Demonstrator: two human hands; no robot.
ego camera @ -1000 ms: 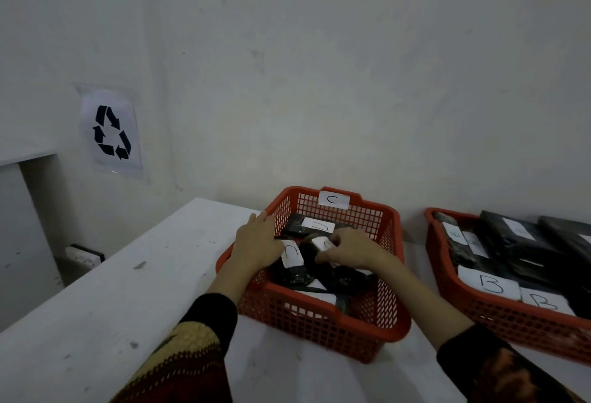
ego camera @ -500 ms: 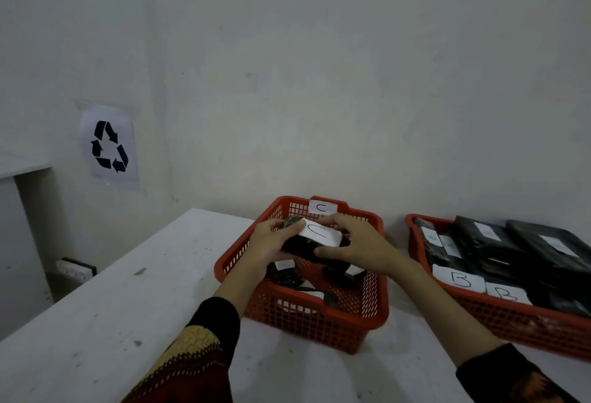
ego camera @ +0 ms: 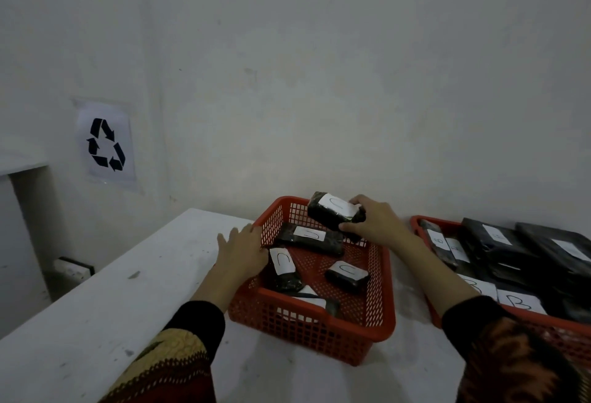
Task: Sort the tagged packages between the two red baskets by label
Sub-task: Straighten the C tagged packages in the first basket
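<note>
The right hand (ego camera: 375, 226) is gripping a black wrapped package (ego camera: 332, 215) with a white C label, its fingers curled over the far end and its thumb pressing the near edge. The package is hanging tilted above the far part of the left red basket (ego camera: 382, 313), clear of the packages lying below it. The left hand (ego camera: 241, 250) is resting on the left rim of that same basket, its fingers spread and fairly straight, holding nothing; part of its thumb side is lying against the mesh wall.

Under the right hand, a long C-labelled package (ego camera: 308, 238) is lying flat across the far half of the basket. Just beside the left hand, another C package (ego camera: 283, 270) is leaning against the left wall, and a smaller one (ego camera: 347, 274) is sitting near the middle, toward the right hand's wrist. One more dark package (ego camera: 308, 303) is lying at the near wall, its label too hidden to read.

To the right of the right forearm, the second red basket (ego camera: 419, 222) is sitting apart from the first, packed with bigger black packages (ego camera: 499, 252); several white tags marked B (ego camera: 519, 303) are showing along its near side. Both baskets are standing on the white table (ego camera: 112, 306). Beyond the left hand, a sheet with a recycling symbol (ego camera: 105, 145) is sticking to the wall, and both forearms are wearing dark patterned sleeves (ego camera: 179, 361).
</note>
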